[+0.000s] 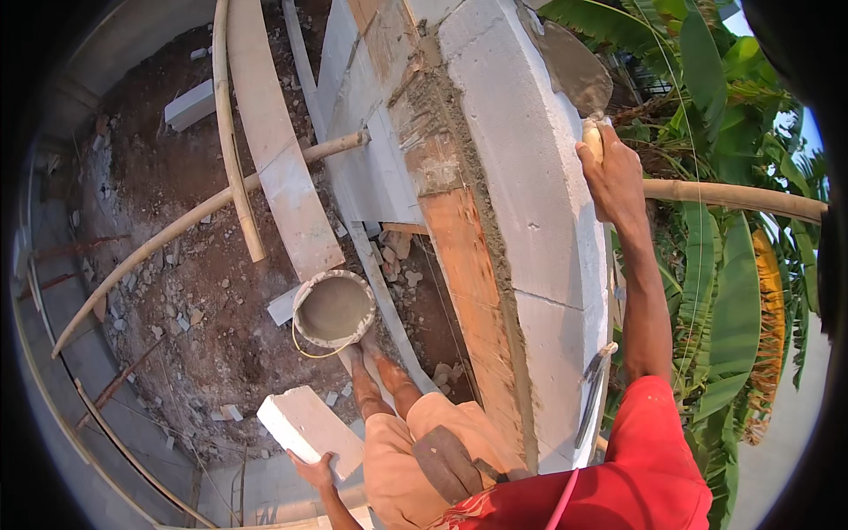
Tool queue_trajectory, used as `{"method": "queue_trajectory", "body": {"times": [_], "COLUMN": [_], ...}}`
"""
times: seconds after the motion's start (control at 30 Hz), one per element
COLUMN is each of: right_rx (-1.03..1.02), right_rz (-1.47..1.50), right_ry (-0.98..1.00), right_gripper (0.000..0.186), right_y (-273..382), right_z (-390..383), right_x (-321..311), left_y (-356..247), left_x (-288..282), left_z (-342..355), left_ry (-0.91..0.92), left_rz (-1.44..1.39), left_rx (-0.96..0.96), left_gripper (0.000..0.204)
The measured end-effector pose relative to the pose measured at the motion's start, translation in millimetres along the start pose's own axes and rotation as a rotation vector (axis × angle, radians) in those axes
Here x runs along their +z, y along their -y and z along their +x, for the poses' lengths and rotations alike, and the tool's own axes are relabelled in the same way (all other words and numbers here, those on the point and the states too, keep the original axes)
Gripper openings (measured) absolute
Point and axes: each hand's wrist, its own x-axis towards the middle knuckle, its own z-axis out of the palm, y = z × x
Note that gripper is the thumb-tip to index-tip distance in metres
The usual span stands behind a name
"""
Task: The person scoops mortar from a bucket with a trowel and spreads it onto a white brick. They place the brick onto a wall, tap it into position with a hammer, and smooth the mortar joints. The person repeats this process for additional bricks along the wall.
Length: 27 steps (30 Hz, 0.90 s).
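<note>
My right hand [611, 172] is closed round the pale handle of a trowel [579, 75], at the outer side of a white block wall [530, 168]. Grey mortar clings to the trowel's blade, which lies against the wall's far outer edge. At the lower left, my left hand [316, 471] grips the end of a loose white block [311, 426], thumb on its face. Wet mortar [477, 168] runs along the wall's inner edge beside wooden formwork boards [466, 274]. A bucket [300, 325] of grey mortar stands by my feet.
A long plank [284, 177] and bamboo poles [168, 234] cross above the rubble-strewn ground at left. Another bamboo pole [733, 196] juts out on the right among banana leaves [729, 300]. A metal rod [594, 393] leans by the wall near my right arm.
</note>
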Motion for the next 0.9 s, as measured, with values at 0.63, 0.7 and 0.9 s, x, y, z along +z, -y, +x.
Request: {"method": "queue_trajectory", "body": {"times": [0.63, 0.7, 0.9], "right_rx": [0.129, 0.211, -0.074], "right_rz": [-0.003, 0.181, 0.293], "right_ry": [-0.031, 0.076, 0.687], "right_gripper": [0.045, 0.045, 0.042], "right_y": [-46.8, -37.1, 9.4], "right_z": [-195.9, -215.2, -276.6], "right_x": [-3.3, 19.8, 190.7], "left_y": [-42.6, -45.9, -51.5], "left_x": [-10.9, -2.7, -0.9], "left_z": [5.4, 16.2, 14.0], "left_ry": [0.008, 0.011, 0.000], "left_rz": [0.027, 0.050, -0.012], "left_rx": [0.043, 0.008, 0.029], "left_gripper": [0.129, 0.129, 0.127]}}
